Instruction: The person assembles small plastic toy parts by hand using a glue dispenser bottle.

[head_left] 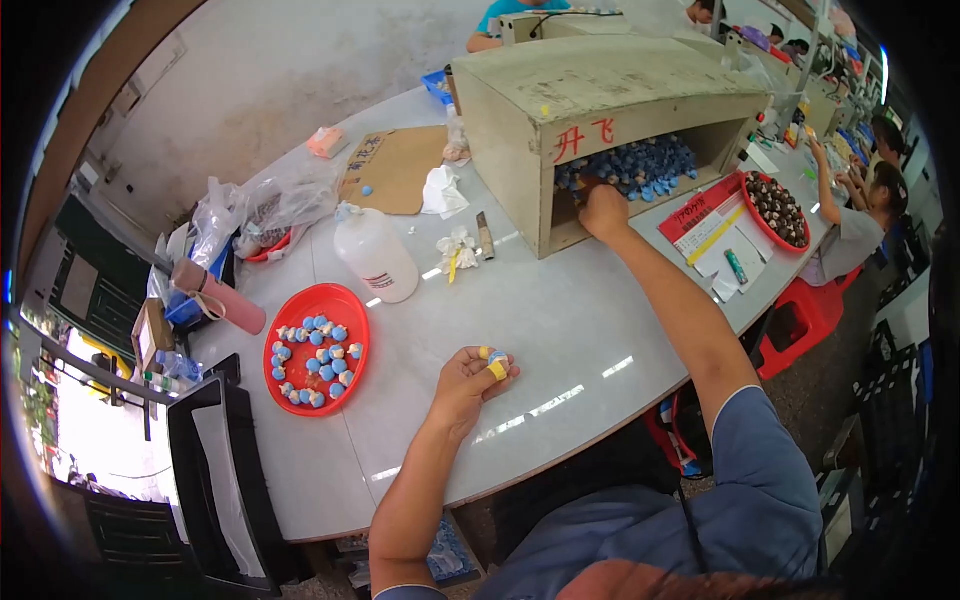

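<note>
My left hand is above the near part of the table, yellow wraps on its fingers. Pinched in its fingertips is a small blue and white piece, partly covered by the fingers. My right hand reaches into the open front of a cream-coloured box, at the edge of a heap of small blue pieces. Its fingers are curled, and their tips are shaded, so whatever they grip cannot be made out. On the left, a red round tray holds several blue and cream pieces.
A white bottle, pink flask, crumpled tissue and cardboard sheet stand or lie on the left side. Right of the box are papers, a green tube and a red bowl of brown pieces. Co-workers sit beyond.
</note>
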A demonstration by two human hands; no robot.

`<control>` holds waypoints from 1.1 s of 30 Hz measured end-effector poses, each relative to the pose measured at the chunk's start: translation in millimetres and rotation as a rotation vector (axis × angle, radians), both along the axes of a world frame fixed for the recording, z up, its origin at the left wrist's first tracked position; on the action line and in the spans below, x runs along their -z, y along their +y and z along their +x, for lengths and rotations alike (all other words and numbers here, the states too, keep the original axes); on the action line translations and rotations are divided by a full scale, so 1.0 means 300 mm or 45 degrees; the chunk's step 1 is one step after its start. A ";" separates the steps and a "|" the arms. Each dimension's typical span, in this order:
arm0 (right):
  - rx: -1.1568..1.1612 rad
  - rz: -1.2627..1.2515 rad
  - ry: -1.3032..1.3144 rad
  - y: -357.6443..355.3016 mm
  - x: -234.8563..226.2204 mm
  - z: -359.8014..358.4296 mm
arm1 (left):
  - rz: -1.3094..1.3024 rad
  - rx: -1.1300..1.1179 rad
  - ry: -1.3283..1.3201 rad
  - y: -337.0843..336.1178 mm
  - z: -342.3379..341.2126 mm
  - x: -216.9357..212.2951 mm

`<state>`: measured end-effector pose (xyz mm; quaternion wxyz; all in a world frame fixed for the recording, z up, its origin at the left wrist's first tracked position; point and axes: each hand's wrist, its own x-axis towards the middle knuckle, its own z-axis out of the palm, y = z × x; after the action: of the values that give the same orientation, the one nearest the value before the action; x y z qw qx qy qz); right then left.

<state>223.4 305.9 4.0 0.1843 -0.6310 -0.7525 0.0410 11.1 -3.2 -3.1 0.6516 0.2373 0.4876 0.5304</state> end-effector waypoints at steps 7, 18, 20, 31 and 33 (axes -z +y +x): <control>0.018 0.180 0.501 -0.050 0.040 0.010 | -0.006 -0.071 -0.002 -0.001 -0.013 -0.002; -1.198 -1.136 1.208 -0.621 -0.047 -0.183 | 0.068 -0.324 -0.179 -0.001 0.016 0.019; -1.144 -1.013 1.243 -0.614 -0.011 -0.182 | 0.079 -0.290 -0.236 0.009 0.015 0.025; -0.966 -1.437 1.440 -0.652 -0.042 -0.160 | 0.081 -0.311 -0.208 0.007 0.032 0.031; -0.942 -1.424 1.411 -0.663 -0.031 -0.172 | 0.094 -0.291 -0.186 0.003 0.026 0.031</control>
<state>171.8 107.0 13.4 0.1620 -0.2329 -0.5806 0.7632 18.7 -2.2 -12.6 0.6117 0.1648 0.4426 0.6347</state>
